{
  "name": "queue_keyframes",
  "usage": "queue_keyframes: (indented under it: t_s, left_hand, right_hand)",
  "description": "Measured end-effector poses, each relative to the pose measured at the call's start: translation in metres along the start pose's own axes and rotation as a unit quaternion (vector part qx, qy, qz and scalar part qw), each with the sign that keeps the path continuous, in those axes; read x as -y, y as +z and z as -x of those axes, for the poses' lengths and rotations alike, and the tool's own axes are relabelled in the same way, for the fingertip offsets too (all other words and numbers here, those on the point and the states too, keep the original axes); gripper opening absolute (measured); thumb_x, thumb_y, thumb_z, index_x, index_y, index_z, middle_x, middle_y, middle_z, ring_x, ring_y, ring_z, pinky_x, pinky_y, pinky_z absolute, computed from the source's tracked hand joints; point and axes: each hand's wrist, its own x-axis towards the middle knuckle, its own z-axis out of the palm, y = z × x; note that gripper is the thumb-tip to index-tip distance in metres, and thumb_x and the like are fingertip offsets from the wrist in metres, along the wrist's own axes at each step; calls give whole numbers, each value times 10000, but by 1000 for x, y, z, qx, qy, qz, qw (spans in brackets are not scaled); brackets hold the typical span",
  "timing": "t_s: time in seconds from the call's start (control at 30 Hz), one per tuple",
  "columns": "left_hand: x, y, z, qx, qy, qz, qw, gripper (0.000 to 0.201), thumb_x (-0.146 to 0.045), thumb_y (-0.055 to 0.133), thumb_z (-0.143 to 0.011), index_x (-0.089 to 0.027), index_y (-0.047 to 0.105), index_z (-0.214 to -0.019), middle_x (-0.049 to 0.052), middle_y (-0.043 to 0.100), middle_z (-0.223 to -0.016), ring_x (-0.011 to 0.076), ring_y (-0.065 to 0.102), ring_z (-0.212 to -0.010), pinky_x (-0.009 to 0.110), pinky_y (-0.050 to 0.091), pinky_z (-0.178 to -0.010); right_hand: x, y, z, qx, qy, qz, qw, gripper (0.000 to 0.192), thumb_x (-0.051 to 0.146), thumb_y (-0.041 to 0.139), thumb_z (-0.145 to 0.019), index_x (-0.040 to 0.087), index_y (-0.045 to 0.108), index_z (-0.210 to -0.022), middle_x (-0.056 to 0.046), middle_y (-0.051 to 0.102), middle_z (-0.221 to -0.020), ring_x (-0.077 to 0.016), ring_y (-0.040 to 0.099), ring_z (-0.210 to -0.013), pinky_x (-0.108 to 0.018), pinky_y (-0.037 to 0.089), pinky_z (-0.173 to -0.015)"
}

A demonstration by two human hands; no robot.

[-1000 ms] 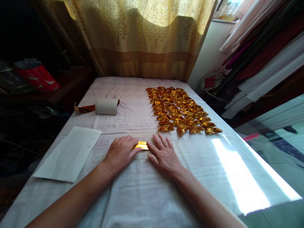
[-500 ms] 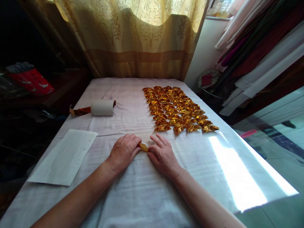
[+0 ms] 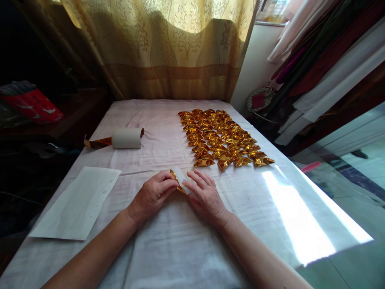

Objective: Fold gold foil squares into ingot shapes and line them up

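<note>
Pinching gold paper (image 3: pixel 179 178) between left hand (image 3: pixel 153 194) & right hand (image 3: pixel 206 196), mid-fold, w/ dozens of folded pieces (image 3: pixel 224 138) laid out beside roll (image 3: pixel 126 138).

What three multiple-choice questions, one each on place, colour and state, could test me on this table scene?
1. Where does the paper roll lie?
A. beyond the white sheet, on the left
B. among the folded pieces
C. on the floor

2. What colour are the folded pieces?
A. silver
B. gold
C. red

3. How is the small foil piece held?
A. lying untouched
B. by one hand only
C. between both hands

Answers: 1 A, it lies far left on the cloth; 2 B, they shine gold; 3 C, the left hand and right hand both pinch it.
</note>
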Motion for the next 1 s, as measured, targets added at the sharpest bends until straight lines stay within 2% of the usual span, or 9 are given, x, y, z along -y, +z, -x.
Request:
queue_keyframes:
  t_s: [0.1,0.2,0.33,0.43,0.57,0.7,0.8,1.0]
  left_hand:
    - [9,-3,5,17,10,32,999,189,-191,501,-971,-224,672,-1045,51,638,-1064,134,640,-953,247,548,-835]
    - [14,-7,8,50,11,30,998,162,-211,531,-955,-217,671,-1036,63,629,-1098,144,637,-971,264,544,-862]
    - [14,-6,7,93,6,21,995,152,-246,546,-941,-211,687,-985,68,644,-1087,161,636,-977,284,541,-879]
    - [15,0,7,83,-7,5,997,147,-212,541,-931,-204,682,-971,62,650,-1064,158,636,-970,283,535,-877]
    - [15,7,12,54,-13,-54,997,115,-185,541,-925,-199,654,-914,61,655,-1065,177,615,-983,311,510,-885]
    - [6,7,18,79,-12,-115,990,127,-224,536,-945,-203,640,-874,41,675,-941,196,597,-901,332,479,-824]
    - [-2,6,20,89,-24,-120,989,100,-274,579,-931,-203,633,-888,40,674,-943,207,594,-918,348,460,-838]
    - [-7,8,21,87,-45,-115,989,68,-268,622,-905,-206,609,-879,40,668,-964,215,586,-944,355,447,-854]
  right_hand:
    - [-3,-1,-1,-31,-26,16,999,260,173,580,-907,323,732,-1055,-27,637,-1328,-228,474,-1333,-417,375,-1080]
    - [-1,-3,-2,-47,-75,28,996,206,218,575,-949,324,751,-973,-11,667,-1284,-211,508,-1302,-396,375,-1082]
    - [4,-1,-3,-12,-123,28,992,165,253,589,-964,309,745,-963,0,698,-1233,-199,558,-1241,-384,370,-1079]
    - [8,0,-6,37,-129,2,991,158,257,578,-979,294,731,-982,21,742,-1126,-171,614,-1141,-365,372,-1063]
    - [7,-3,-9,70,-110,-51,990,179,278,550,-995,278,728,-976,21,763,-1053,-145,653,-1035,-337,397,-1002]
    - [1,-8,-9,83,-78,-105,988,176,290,558,-983,258,731,-977,-5,756,-1079,-172,638,-1073,-345,408,-976]
    - [0,-9,-10,92,-50,-134,985,174,287,567,-969,250,735,-941,-23,749,-1070,-193,626,-1078,-365,412,-970]
    - [2,-5,-19,109,6,-166,980,122,251,611,-918,226,722,-874,-40,734,-1007,-185,635,-963,-360,434,-908]
